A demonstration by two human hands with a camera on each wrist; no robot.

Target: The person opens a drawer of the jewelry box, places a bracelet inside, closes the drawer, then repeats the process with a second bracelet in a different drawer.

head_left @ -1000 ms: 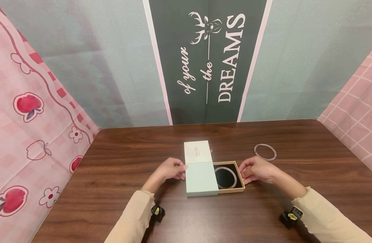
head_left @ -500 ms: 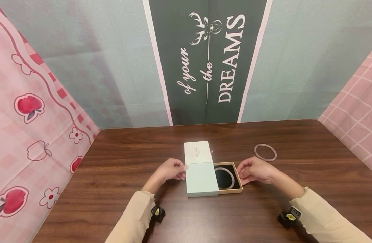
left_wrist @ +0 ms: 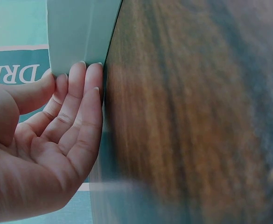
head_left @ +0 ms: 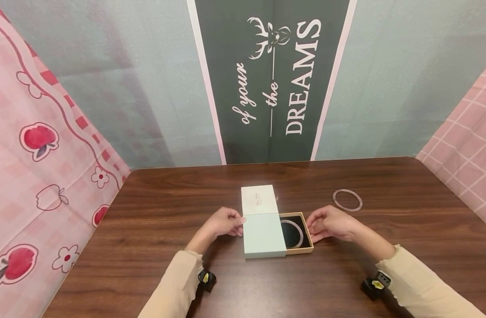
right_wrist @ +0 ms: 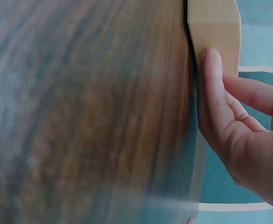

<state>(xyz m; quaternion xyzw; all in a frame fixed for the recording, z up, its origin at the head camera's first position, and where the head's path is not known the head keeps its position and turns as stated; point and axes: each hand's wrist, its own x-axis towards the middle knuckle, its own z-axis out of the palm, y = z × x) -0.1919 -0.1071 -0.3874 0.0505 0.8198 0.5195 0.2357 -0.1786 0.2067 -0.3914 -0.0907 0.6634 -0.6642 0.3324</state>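
Observation:
A pale mint box sleeve [head_left: 263,236] lies on the wooden table, with a cream printed panel [head_left: 259,199] along its far side. From its right end sticks out a tan drawer [head_left: 300,251], black inside. Inside the drawer lies a pale mauve bangle [head_left: 301,236], partly covered by the sleeve. My left hand [head_left: 225,222] holds the sleeve's left edge, thumb on top and fingers against the side. At the drawer's outer end, my right hand [head_left: 331,224] presses with fairly straight fingers [right_wrist: 214,70]. A second bangle [head_left: 360,203] lies flat just beyond my right hand.
The brown table [head_left: 171,194] reaches back to a grey-green curtain [head_left: 155,79] with a dark printed strip. Pink patterned cloths [head_left: 12,185] hang at both sides. A black device [head_left: 206,280] is strapped to each wrist.
The drawer has slid left, further into the sleeve, and my right hand has moved left with it. Less of the bangle inside shows. My left hand and the second bangle have stayed put.

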